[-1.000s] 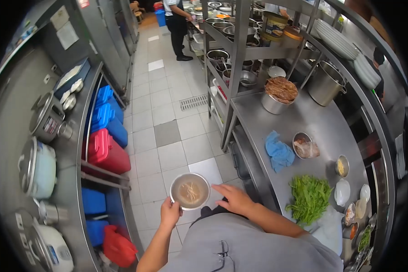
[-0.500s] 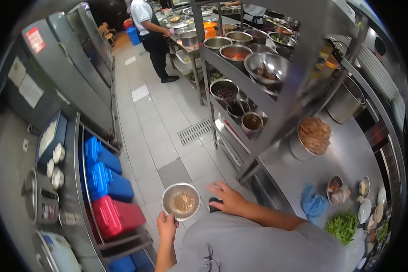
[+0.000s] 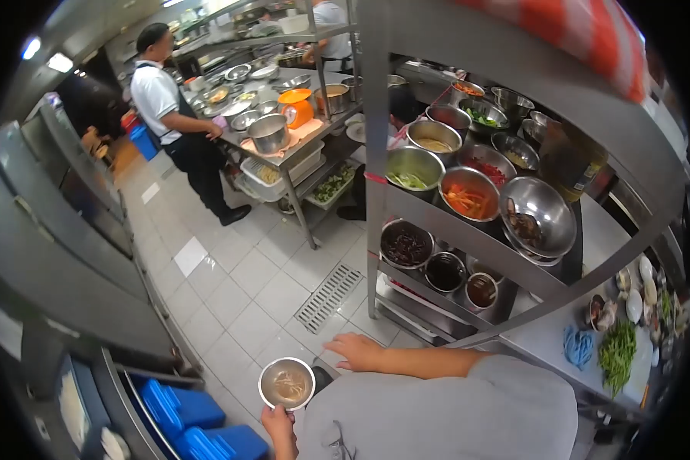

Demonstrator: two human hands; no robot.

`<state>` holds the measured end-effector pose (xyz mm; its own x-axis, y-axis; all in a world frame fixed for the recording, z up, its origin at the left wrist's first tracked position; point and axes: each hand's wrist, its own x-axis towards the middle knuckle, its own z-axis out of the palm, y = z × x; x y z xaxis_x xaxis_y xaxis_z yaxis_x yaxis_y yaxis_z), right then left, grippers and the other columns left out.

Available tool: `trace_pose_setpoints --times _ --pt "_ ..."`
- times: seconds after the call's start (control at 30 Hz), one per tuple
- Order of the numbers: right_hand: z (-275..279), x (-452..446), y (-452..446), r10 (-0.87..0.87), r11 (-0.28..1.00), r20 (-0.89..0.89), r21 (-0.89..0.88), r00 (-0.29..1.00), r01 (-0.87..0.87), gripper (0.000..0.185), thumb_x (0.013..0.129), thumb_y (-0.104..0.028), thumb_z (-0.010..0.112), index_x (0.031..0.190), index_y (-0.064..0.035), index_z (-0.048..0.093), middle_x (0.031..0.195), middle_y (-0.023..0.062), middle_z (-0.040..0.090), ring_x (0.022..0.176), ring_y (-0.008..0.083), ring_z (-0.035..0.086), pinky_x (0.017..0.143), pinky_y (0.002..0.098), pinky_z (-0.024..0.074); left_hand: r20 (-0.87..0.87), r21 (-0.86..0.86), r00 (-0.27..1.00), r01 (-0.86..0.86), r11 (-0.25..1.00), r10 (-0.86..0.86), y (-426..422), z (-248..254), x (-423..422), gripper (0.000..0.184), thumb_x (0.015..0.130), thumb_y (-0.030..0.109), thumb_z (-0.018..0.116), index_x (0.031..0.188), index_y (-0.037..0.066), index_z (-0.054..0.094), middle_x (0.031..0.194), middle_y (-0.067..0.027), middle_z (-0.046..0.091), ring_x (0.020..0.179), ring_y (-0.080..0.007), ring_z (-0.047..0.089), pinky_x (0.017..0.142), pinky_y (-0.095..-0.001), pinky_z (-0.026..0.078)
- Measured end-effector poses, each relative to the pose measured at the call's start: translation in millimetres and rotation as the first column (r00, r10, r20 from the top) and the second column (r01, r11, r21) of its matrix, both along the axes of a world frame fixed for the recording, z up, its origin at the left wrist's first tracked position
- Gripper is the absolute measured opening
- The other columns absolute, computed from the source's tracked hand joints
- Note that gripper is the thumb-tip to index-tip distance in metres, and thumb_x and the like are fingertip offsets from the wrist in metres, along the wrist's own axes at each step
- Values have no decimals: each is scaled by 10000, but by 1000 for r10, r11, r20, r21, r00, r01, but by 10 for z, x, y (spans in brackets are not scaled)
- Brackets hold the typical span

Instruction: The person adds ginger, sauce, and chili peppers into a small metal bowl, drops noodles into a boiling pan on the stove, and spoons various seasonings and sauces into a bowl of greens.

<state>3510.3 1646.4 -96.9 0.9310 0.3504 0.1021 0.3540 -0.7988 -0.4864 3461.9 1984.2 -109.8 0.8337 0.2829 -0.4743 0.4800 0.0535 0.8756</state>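
Observation:
My left hand (image 3: 279, 423) grips the near rim of a small metal bowl (image 3: 287, 366), held level in front of my body. Pale strips lie in cloudy liquid inside it. To the right of the bowl, my right hand (image 3: 356, 353) hangs in the air, fingers spread and nothing in them. A small dark object, partly hidden by my shirt, shows between the bowl and that hand; I cannot make out what it is.
A steel rack (image 3: 375, 192) with food bowls stands on the right. Blue lidded bins (image 3: 178, 406) are at lower left beside steel fridges (image 3: 50, 222). A floor drain (image 3: 328, 297) lies ahead. A person in an apron (image 3: 180, 134) stands by a prep table (image 3: 287, 159).
My view has moved forward, tilted up and turned toward the rack, which appears nearer. The bins and fridges have shifted left. The bowl stays in my left hand; my right hand remains spread.

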Motion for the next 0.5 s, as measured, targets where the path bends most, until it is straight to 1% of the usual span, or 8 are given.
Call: trace_pose_setpoints --times 0.03,0.13,0.17,0.23,0.3,0.33,0.37,0.5 --pt "-38 180 54 -50 997 -114 -64 992 42 909 917 -340 795 1668 -258 289 1558 238 430 1214 422 639 1009 486 551 23 13 996 91 996 -91 90 97 384 171 923 6 538 1073 -32 610 691 -75 616 460 -115 513 397 -275 382" --pt "282 752 272 -223 974 -171 2 960 226 930 920 -349 794 1681 -300 262 1557 251 420 1225 442 630 1020 508 550 69 73 958 274 959 -279 307 349 1613 206 921 7 544 1112 -40 606 685 -67 619 462 -115 525 410 -273 398" --pt "443 954 299 -255 966 -178 3 950 260 930 920 -349 794 1681 -300 262 1557 251 420 1225 442 630 1020 508 550 79 145 929 348 926 -362 355 436 2017 206 920 6 545 1111 -41 605 677 -61 617 462 -113 527 414 -271 403" --pt "717 1325 280 -272 948 -135 135 953 289 902 905 -344 812 1664 -279 330 1546 181 443 1211 376 644 1046 483 535 58 218 869 469 856 -491 293 666 2735 206 918 5 546 1110 -41 604 669 -55 616 462 -111 530 418 -269 409" --pt "802 1617 239 -348 913 -120 181 930 365 898 909 -343 808 1664 -269 329 1546 170 446 1186 371 657 1030 476 545 163 129 822 531 838 -546 34 961 3381 200 921 4 553 1113 -37 594 654 -51 616 458 -106 523 415 -265 405" --pt "832 1799 195 -377 895 -85 222 922 386 893 913 -341 805 1664 -259 329 1545 160 450 1161 365 670 1014 468 556 159 135 801 561 816 -577 -98 1032 3671 200 921 4 553 1113 -37 594 654 -51 616 458 -106 523 415 -265 405" --pt "874 1969 136 -375 877 -125 272 919 395 865 925 -334 792 1659 -248 343 1546 153 461 1181 377 661 1010 470 558 176 96 785 587 804 -595 -238 1079 3934 197 926 5 557 1114 -36 594 656 -52 619 457 -104 519 412 -263 401" --pt "496 2704 -117 -417 854 -39 324 908 406 817 947 -374 764 1653 -304 359 1519 171 494 1153 378 673 986 463 573 205 -5 760 631 776 -616 -897 1010 4857 171 937 7 565 1099 -21 609 669 -55 624 458 -97 508 408 -257 382"
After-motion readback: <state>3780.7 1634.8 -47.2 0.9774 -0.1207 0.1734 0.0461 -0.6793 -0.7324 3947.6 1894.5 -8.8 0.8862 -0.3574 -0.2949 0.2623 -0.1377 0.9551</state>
